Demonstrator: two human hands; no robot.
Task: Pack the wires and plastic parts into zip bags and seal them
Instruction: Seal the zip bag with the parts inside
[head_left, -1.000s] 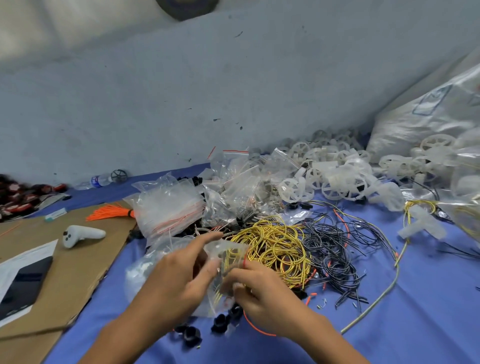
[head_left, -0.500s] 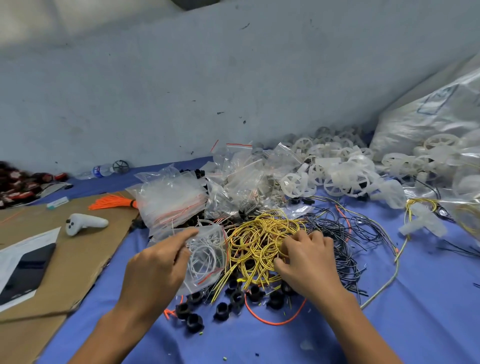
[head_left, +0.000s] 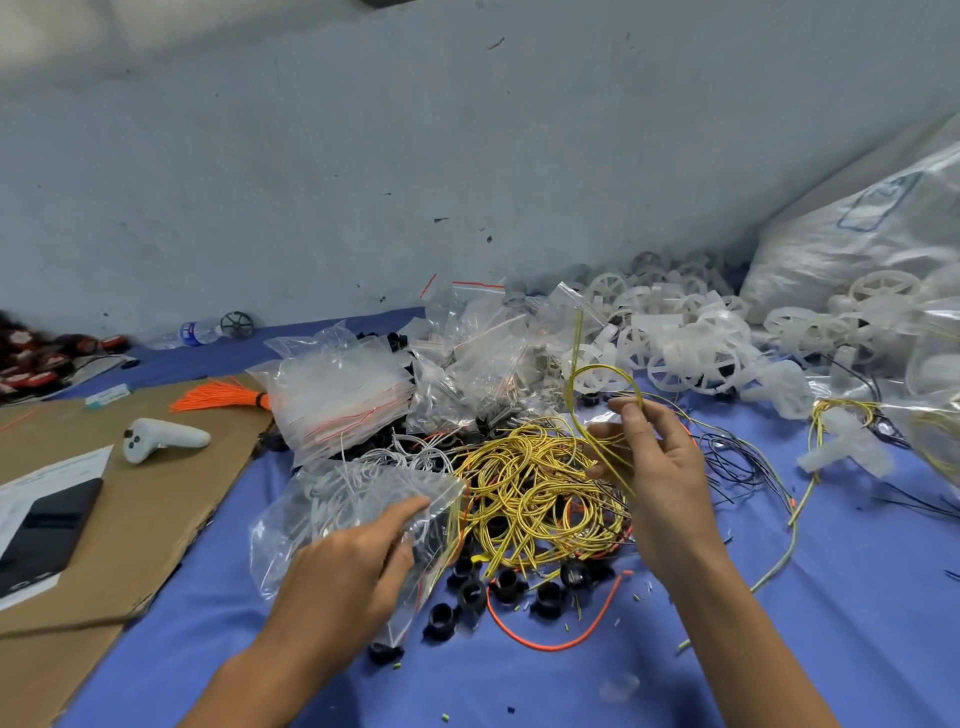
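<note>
A blue cloth (head_left: 779, 649) is carrying everything. White plastic wheels (head_left: 691, 343) are lying piled at its far right. The yellow wire heap (head_left: 524, 493) is sitting mid-cloth. Just left of it, the left hand (head_left: 353, 577) is gripping 1 zip bag (head_left: 337, 509) of white wires. The right hand (head_left: 660, 467) is pinching 1 yellow wire (head_left: 605, 368), looped above the heap.
</note>
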